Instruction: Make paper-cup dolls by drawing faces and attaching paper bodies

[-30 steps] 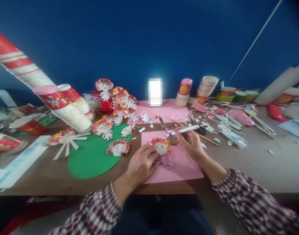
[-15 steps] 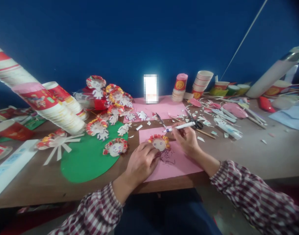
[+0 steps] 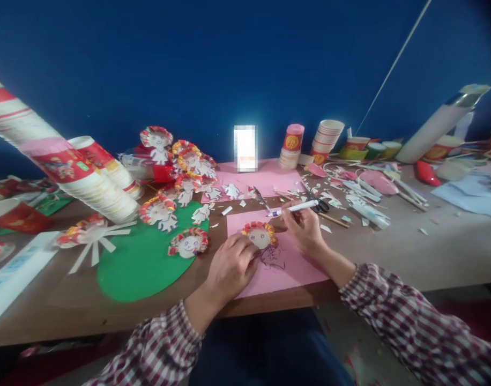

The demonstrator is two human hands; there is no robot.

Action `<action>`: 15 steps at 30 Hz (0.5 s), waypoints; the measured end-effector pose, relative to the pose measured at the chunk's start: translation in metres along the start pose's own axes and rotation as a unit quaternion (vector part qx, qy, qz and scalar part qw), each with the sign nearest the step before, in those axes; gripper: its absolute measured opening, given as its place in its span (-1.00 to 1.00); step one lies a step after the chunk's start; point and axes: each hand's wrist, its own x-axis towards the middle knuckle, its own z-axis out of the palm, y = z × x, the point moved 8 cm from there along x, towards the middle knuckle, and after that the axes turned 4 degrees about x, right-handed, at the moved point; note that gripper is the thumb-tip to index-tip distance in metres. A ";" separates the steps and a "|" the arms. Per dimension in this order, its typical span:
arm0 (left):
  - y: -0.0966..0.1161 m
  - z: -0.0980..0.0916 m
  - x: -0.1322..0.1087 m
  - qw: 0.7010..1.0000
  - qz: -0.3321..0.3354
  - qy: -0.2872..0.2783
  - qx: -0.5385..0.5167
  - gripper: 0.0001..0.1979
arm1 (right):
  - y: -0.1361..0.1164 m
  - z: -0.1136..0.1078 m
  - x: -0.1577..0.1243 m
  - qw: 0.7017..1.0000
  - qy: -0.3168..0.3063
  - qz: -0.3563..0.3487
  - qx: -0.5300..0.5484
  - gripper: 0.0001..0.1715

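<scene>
On a pink sheet point(image 3: 302, 273) at the table's front edge lies a round paper face point(image 3: 259, 239) with a curled red and yellow fringe and two drawn eyes. My left hand point(image 3: 234, 265) rests over its lower left edge with bent fingers, pressing it down; the fingertips are partly hidden. Between the fingers of my right hand point(image 3: 304, 228) is a white marker pen point(image 3: 296, 208), its purple tip pointing left, above the top right of the face and apart from it. Dark scribbles mark the pink sheet below the face. A finished-looking face point(image 3: 189, 244) with a smile lies on a green sheet point(image 3: 136, 279).
Leaning stacks of paper cups point(image 3: 80, 171) fill the left. More paper dolls point(image 3: 157, 145) stand behind the green sheet. Black scissors point(image 3: 321, 205), another pen point(image 3: 261, 198) and paper scraps lie beyond my right hand. Further back are cup stacks point(image 3: 328, 140) and a bright blurred rectangle point(image 3: 245, 149).
The view has shifted slightly, so the things on the right sit a little further left. Both hands keep nearly the same pose, the marker pen still above the paper face.
</scene>
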 end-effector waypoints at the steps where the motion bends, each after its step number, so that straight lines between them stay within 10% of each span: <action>1: 0.000 0.000 0.000 1.000 0.000 0.000 0.001 -0.84 | 0.000 0.000 0.000 1.000 -0.002 -0.001 0.002 -0.81; 15: 0.002 0.000 0.000 1.000 0.007 -0.013 0.024 -0.83 | -0.007 0.007 -0.008 0.998 -0.057 0.014 -0.018 -0.86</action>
